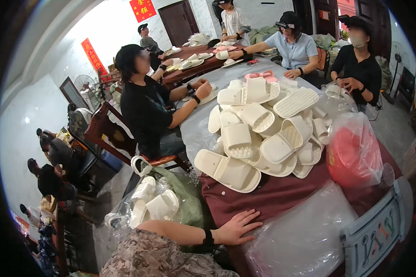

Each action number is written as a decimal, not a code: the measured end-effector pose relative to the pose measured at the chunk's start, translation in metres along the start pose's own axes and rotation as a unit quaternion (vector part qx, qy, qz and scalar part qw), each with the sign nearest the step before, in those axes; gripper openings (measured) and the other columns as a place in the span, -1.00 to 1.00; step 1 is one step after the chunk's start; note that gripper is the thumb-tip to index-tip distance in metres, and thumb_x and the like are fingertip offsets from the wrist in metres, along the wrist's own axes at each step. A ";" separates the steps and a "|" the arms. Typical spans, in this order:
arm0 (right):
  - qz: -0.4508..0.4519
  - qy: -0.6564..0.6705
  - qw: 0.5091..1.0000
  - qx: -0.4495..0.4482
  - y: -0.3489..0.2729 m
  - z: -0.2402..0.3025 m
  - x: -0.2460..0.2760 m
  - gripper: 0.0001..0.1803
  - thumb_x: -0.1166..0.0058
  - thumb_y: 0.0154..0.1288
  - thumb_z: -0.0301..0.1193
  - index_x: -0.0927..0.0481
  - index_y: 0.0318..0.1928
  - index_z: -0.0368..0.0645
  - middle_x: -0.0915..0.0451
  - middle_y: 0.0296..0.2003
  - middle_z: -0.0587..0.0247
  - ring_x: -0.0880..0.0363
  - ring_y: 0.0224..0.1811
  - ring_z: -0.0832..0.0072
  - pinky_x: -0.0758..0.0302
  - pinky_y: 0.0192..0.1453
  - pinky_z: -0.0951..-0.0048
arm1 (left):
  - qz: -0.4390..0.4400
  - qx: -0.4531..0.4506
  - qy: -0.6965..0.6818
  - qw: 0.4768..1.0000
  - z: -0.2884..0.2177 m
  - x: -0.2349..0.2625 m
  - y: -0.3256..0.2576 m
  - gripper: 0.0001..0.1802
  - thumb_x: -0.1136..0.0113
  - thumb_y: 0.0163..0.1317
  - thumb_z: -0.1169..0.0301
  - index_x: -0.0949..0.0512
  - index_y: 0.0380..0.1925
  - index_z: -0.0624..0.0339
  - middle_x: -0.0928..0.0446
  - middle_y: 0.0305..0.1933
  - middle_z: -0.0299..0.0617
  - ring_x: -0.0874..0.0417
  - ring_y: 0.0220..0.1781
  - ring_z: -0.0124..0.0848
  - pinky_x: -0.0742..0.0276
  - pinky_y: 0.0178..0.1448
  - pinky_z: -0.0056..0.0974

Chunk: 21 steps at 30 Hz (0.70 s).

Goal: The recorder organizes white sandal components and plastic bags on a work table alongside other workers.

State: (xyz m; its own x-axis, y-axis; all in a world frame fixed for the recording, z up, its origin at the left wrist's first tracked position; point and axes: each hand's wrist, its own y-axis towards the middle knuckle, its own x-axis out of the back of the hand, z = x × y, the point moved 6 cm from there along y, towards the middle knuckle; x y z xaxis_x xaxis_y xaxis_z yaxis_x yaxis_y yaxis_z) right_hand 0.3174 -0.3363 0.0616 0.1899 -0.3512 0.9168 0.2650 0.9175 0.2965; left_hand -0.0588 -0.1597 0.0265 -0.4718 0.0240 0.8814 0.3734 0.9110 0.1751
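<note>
My left hand (237,227) lies palm down on the dark red tablecloth (231,205), fingers stretched out, holding nothing. A black band circles its wrist. Right beside the fingertips is a stack of clear plastic bags (305,235), flat on the table. Beyond the hand rises a big heap of cream slippers (259,124), piled at many angles, some sole up. The nearest slipper (229,171) rests at the heap's front left edge. My right hand does not show.
A clear bag (157,203) of slippers sits left of the table, beside green sacking. A red bundle in clear plastic (354,150) stands right of the heap. A pale chair back (376,231) is at lower right. Several people work around the tables, the nearest in black (145,104).
</note>
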 end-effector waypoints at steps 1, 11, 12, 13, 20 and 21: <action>-0.003 0.004 1.000 -0.011 0.002 0.000 0.001 -0.11 0.21 0.32 0.30 -0.39 0.30 -0.23 -0.30 0.32 -0.19 -0.24 0.37 -0.12 -0.20 0.39 -0.07 | 0.004 0.000 -0.001 1.000 -0.002 0.004 0.002 -0.37 -0.12 0.31 0.10 -0.29 0.35 -0.01 -0.02 0.52 0.03 -0.03 0.53 0.05 -0.02 0.51 0.09; 0.040 0.012 0.999 -0.010 0.010 -0.003 0.001 -0.10 0.41 0.31 0.33 -0.36 0.31 -0.17 -0.25 0.35 -0.19 -0.20 0.40 -0.14 -0.19 0.37 -0.06 | 0.020 0.026 0.004 0.999 -0.004 0.004 0.000 -0.37 -0.13 0.30 0.12 -0.28 0.36 -0.07 -0.02 0.53 -0.01 -0.05 0.52 0.05 -0.05 0.50 0.11; 0.051 0.003 0.998 -0.021 0.012 -0.001 0.003 -0.08 0.42 0.31 0.35 -0.35 0.32 -0.17 -0.24 0.36 -0.19 -0.17 0.41 -0.13 -0.17 0.38 -0.06 | 0.024 0.029 0.007 0.999 -0.005 0.004 -0.001 -0.37 -0.13 0.30 0.12 -0.28 0.36 -0.07 -0.02 0.53 -0.01 -0.05 0.52 0.05 -0.05 0.50 0.11; 0.061 -0.005 0.998 -0.030 0.015 0.003 0.004 -0.05 0.43 0.30 0.37 -0.33 0.33 -0.18 -0.22 0.37 -0.19 -0.15 0.42 -0.13 -0.14 0.40 -0.05 | 0.029 0.029 0.004 0.999 -0.004 0.004 0.002 -0.37 -0.12 0.31 0.12 -0.28 0.36 -0.07 -0.01 0.53 0.00 -0.03 0.53 0.04 -0.04 0.50 0.10; 0.118 0.011 0.992 -0.035 0.009 -0.004 0.001 -0.02 0.32 0.31 0.36 -0.20 0.40 -0.22 -0.05 0.45 -0.19 0.00 0.48 -0.14 -0.02 0.45 -0.06 | 0.032 0.035 0.000 0.999 -0.003 0.003 0.004 -0.38 -0.11 0.30 0.16 -0.28 0.36 -0.03 -0.01 0.53 0.00 -0.03 0.53 0.02 -0.01 0.52 0.07; 0.137 -0.007 0.990 -0.020 0.004 -0.010 -0.005 -0.04 0.19 0.31 0.30 -0.15 0.42 -0.24 -0.02 0.45 -0.23 0.02 0.48 -0.17 -0.02 0.46 -0.08 | 0.032 0.040 0.005 0.999 -0.002 0.003 0.003 -0.37 -0.11 0.30 0.16 -0.28 0.36 -0.03 -0.02 0.53 -0.01 -0.04 0.53 0.02 -0.02 0.52 0.06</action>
State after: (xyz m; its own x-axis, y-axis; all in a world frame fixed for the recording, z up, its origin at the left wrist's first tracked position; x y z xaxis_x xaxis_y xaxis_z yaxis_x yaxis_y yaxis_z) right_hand 0.3265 -0.3324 0.0555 0.2461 -0.0868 0.9653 0.2431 0.9697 0.0252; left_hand -0.0577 -0.1577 0.0310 -0.4413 0.0803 0.8938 0.3384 0.9374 0.0828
